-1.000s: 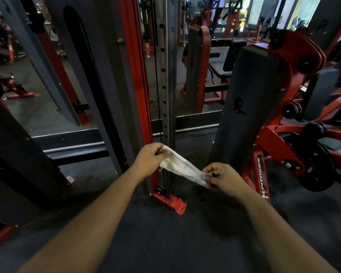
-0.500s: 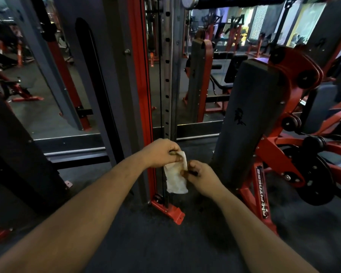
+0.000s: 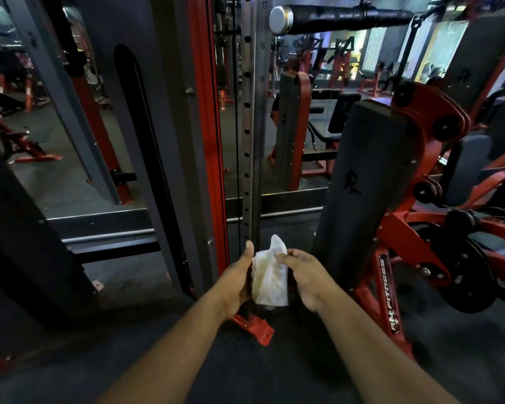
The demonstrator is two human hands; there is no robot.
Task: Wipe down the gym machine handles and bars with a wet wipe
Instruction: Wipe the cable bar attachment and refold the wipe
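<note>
Wipe (image 3: 270, 279) sits bunched and folded between both hands, low in the centre of the view, in front of the foot of the perforated upright (image 3: 250, 135); it touches no handle or bar at this moment. Left hand (image 3: 238, 282) backs it with fingers under the cloth and thumb raised clear, so it reads as cradling rather than clenching; right hand (image 3: 305, 277) pinches the wipe's upper right edge with fingertips (thumb contact looks likely but the cloth covers it). Wipe shows yellowish staining, which suggests it has had some use, though nothing here proves which surfaces got cleaned. Judged from the frame, the person is refolding or readying the wipe between passes, not wiping. Left to do as far as can be seen: the black padded bar (image 3: 344, 18) overhead with its chrome end cap, the upright itself, and whatever handles the red machine (image 3: 426, 158) on the right carries. Progress cannot be pinned beyond mid-task. Hard to read: the bar runs out of frame at the top right, so its far end and mounting are cut off; the left hand's fingers are hidden behind the cloth; the gym is dim, so any wet sheen on metal cannot be made out; the machine's grips are not clearly visible.
</note>
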